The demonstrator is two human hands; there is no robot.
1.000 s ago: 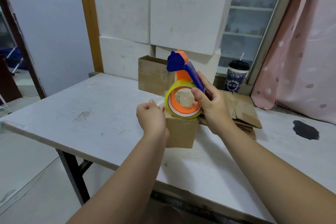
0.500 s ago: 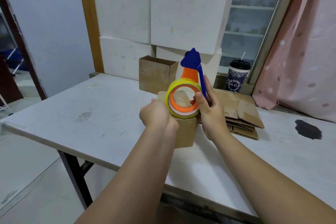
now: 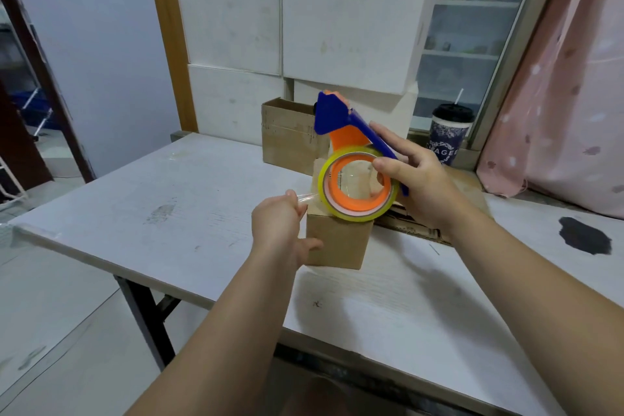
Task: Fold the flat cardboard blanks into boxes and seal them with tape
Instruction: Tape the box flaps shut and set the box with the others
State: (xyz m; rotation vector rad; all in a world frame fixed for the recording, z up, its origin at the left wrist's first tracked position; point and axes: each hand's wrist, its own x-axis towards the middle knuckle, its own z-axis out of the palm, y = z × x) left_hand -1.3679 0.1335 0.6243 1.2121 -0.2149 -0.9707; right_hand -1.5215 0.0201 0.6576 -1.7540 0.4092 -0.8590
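While the left hand (image 3: pixel 277 226) pinches the loose tape end (image 3: pixel 305 196) and the right hand (image 3: pixel 418 186) grips the dispenser (image 3: pixel 354 187) over the box (image 3: pixel 337 241) on the table (image 3: pixel 169 213), any slack could let that strip fold onto itself or land crooked, imo.

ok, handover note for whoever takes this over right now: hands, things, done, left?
Left hand pinches the pulled-out tape end, thumb against the side of the small box.
Right hand grips the tape dispenser, held over that box on the table.
Done: small box folded; a second folded box behind it, top open.
Left: probably lay tape over the top seam, cut, then fold the flat blanks behind the right hand.
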